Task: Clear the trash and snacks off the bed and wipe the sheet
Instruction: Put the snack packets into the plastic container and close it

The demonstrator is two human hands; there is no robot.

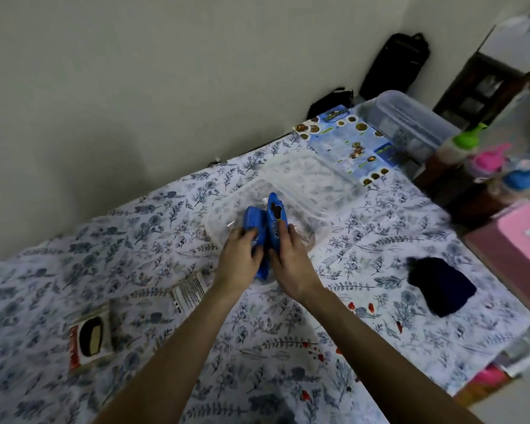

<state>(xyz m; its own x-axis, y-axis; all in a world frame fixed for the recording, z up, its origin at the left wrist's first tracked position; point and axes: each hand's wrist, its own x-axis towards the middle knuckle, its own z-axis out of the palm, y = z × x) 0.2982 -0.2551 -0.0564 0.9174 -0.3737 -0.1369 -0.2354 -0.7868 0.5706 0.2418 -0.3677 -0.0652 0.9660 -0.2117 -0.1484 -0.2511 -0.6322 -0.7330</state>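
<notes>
Two blue snack packets stand side by side over a clear plastic container (pixel 218 221) on the floral bed sheet (pixel 135 234). My left hand (pixel 240 258) grips the left blue packet (pixel 253 221). My right hand (pixel 289 258) grips the right blue packet (pixel 275 209), which is taller and upright. A clear lid (pixel 312 179) lies just behind the container. On the sheet to the left lie a torn silver wrapper (pixel 190 290) and a red-and-white biscuit pack (pixel 89 338). Small red crumbs (pixel 361 307) dot the sheet near my right forearm.
A dark blue cloth (pixel 441 286) lies on the sheet at the right. A printed menu leaflet (pixel 352 142) and a clear storage box (pixel 407 120) sit at the far corner. Bottles with coloured caps (pixel 487 160) and a pink box (pixel 520 240) stand beside the bed. Black bags (pixel 395 65) lean on the wall.
</notes>
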